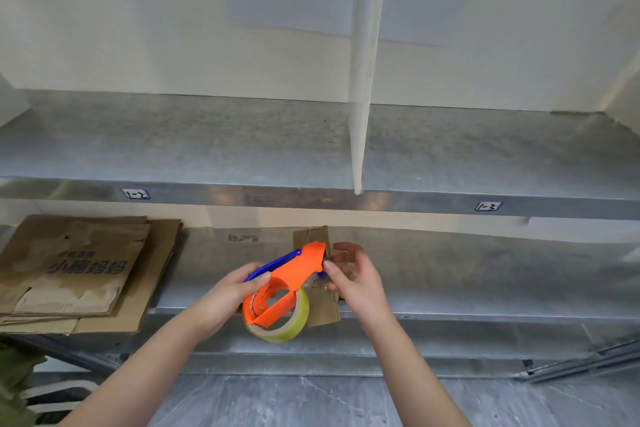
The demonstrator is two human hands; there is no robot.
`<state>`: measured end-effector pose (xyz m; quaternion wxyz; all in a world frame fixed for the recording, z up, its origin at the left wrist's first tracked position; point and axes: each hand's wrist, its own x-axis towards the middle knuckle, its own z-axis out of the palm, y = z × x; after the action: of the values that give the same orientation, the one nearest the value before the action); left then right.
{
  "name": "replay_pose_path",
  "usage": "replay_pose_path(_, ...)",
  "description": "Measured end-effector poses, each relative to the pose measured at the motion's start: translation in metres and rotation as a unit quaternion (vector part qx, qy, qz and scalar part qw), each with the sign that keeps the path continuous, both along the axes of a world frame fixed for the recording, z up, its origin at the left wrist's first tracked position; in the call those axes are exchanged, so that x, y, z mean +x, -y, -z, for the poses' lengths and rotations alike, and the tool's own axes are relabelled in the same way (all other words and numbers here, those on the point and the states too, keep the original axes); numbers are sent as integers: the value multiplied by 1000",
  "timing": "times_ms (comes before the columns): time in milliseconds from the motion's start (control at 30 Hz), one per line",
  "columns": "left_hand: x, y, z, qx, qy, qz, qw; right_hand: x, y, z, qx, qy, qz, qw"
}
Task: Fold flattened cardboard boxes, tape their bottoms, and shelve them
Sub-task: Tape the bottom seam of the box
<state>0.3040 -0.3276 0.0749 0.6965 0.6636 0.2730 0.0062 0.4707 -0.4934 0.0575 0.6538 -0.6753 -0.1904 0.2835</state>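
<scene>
Flattened boxes (69,270) probably light and stiff, liftable by an edge; left hand (225,302) grips tape dispenser (291,274), right hand (356,277) pinches its tip

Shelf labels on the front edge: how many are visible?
2: the left label left of the divider, the right label right of it; more may lie out of frame.

A storeroom: galvanized metal shelving (311,149) with bin labels (135,193), flattened cardboard boxes (76,270) stacked
</scene>
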Motion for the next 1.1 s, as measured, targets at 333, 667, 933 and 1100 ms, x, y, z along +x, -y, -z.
replay_pose_path(333,-8,-7,-6,391,32,54,918,4,9,-4,18,-221,-70,973)
replay_pose_path(667,0,1,-13,515,95,84,848,8,8,-8,6,-222,-38,974)
replay_pose_path(933,1,-3,-12,509,78,91,852,7,2,-8,-16,-196,-19,980)
replay_pose_path(1100,1,-6,-6,526,89,96,841,6,3,-9,0,-243,-44,969)
